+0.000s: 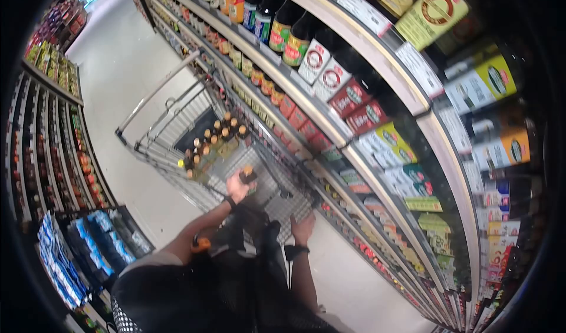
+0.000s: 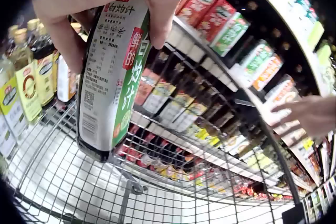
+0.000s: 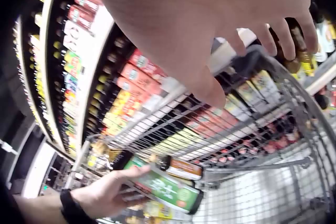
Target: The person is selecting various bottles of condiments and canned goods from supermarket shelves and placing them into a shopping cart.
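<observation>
My left hand [image 1: 237,187] grips a dark sauce bottle [image 2: 107,87] with a green and white label, its fingers wrapped round the upper part. In the left wrist view the bottle hangs tilted over the wire basket of a shopping cart [image 2: 210,203]. Beside it in the cart stand several bottles [image 2: 26,85] with yellow labels and pale caps; the head view shows them grouped at one end. My right hand [image 1: 303,229] holds nothing, fingers spread, near the cart's shelf side. In the right wrist view, the right hand [image 3: 210,24] hangs above the basket, the held bottle [image 3: 170,190] lower down.
Long shelves [image 1: 330,109] packed with sauce bottles and boxes run close along the cart's right side. On the left, across the pale floor [image 1: 112,68], stands another shelf [image 1: 47,150]. Blue and white packets [image 1: 59,262] hang at the lower left.
</observation>
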